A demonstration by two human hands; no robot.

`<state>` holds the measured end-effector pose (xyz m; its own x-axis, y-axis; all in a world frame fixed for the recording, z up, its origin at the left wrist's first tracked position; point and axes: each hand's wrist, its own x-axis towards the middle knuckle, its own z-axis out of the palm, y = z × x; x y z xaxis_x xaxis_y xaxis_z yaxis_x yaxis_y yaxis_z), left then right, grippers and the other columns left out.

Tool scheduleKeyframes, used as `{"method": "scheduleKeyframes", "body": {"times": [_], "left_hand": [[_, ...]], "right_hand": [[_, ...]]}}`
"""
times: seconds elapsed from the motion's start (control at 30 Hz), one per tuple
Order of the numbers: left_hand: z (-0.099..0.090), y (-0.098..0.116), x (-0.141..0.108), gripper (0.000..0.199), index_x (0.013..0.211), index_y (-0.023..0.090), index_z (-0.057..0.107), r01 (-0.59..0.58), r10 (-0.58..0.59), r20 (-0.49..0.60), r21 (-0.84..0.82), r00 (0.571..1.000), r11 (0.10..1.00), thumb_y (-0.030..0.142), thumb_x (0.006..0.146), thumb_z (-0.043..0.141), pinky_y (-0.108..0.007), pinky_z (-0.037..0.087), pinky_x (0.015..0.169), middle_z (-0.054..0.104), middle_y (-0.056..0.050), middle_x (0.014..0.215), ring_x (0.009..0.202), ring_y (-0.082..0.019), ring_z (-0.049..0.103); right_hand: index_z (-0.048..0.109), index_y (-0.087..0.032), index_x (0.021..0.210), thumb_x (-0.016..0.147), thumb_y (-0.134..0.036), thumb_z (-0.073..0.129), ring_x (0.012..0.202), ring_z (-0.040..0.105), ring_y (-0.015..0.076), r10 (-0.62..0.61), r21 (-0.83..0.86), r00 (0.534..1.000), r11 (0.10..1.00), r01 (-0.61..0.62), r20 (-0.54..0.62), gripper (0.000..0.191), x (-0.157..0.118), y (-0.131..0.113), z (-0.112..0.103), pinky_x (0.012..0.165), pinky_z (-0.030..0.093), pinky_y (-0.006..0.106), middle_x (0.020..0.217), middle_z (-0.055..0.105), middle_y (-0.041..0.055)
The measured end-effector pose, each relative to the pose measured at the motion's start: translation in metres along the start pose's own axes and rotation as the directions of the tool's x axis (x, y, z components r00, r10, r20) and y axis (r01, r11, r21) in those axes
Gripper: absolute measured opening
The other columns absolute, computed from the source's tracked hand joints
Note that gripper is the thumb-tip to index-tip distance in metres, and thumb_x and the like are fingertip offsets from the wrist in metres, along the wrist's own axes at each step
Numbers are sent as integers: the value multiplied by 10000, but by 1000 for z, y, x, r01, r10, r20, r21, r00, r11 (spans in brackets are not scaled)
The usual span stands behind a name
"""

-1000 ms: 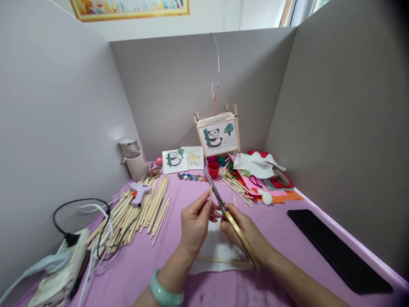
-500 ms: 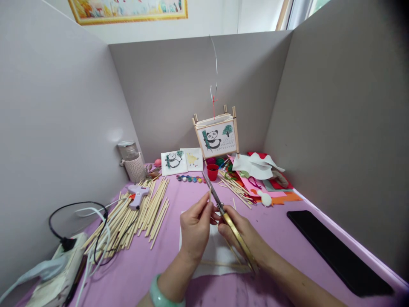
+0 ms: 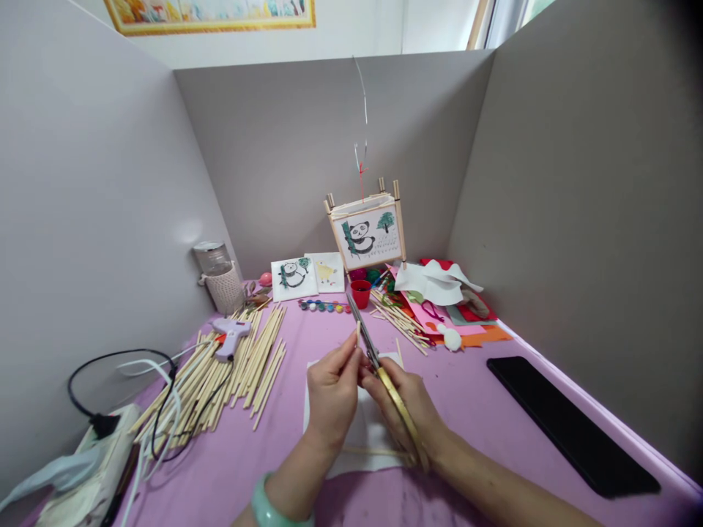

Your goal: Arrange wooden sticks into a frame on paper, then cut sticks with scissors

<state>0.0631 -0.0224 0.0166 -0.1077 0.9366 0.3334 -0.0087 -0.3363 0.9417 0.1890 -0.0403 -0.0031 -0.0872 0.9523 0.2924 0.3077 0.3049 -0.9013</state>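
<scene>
Between the thumb and fingers of my left hand (image 3: 334, 384) is a thin wooden stick (image 3: 359, 333), its tip pointing up. My right hand (image 3: 409, 402) grips a pair of scissors (image 3: 392, 388) with gold handles; the blades point away from me, just right of the stick tip. Both hands almost meet above a white sheet of paper (image 3: 351, 468). Another wooden stick (image 3: 376, 452) lies across that sheet near its front edge. Whether the blades touch the held stick I cannot tell.
At left lie many wooden sticks (image 3: 263, 359) with a glue gun (image 3: 231, 337), beside a power strip (image 3: 110, 454) and cables. Behind stand a panda lantern (image 3: 365, 238), a red cup (image 3: 360, 294) and paint pots (image 3: 324, 306). Coloured felt (image 3: 466, 340) and a black phone-like slab (image 3: 571, 424) are right.
The whole view has shifted slightly. The scissors' handles sit a little more upright and my right hand's fingers are closer to my left hand. Both hands keep their hold.
</scene>
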Motion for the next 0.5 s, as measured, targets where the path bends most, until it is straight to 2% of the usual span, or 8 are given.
{"method": "scheduleKeyframes", "body": {"times": [0.13, 0.3, 0.4, 0.5], "left_hand": [[2, 3, 4, 346, 1100, 151, 689, 118, -117, 17, -160, 993, 980, 276, 779, 659, -223, 508, 588, 671, -1, 690, 571, -105, 591], [1, 8, 8, 419, 1137, 107, 623, 228, -193, 127, -380, 973, 897, 299, 770, 680, -207, 458, 456, 617, 14, 670, 467, -77, 532], [-3, 9, 8, 424, 1164, 119, 599, 264, -210, 166, -448, 963, 854, 291, 784, 674, -158, 339, 365, 586, 24, 671, 403, -36, 448], [-6, 9, 7, 441, 1222, 154, 568, 291, -215, 209, -478, 954, 828, 288, 810, 651, -142, 222, 332, 569, 31, 685, 357, -2, 356]], "right_hand": [[593, -172, 918, 835, -501, 570, 609, 524, 134, -16, -34, 1000, 999, 15, -23, 340, 2, -6, -3, 554, 398, 222, 712, 615, -2], [567, -176, 947, 821, -528, 572, 514, 454, 119, -54, -165, 995, 985, 40, -84, 374, 4, -10, -14, 501, 373, 223, 583, 511, -43], [545, -185, 944, 830, -494, 574, 533, 460, 127, -136, -295, 983, 951, 94, -125, 330, 5, -4, -19, 524, 390, 236, 608, 498, -41], [530, -189, 1010, 831, -451, 599, 657, 536, 155, -242, -449, 954, 882, 142, -175, 324, 6, 3, -24, 609, 423, 262, 771, 581, 6]]}}
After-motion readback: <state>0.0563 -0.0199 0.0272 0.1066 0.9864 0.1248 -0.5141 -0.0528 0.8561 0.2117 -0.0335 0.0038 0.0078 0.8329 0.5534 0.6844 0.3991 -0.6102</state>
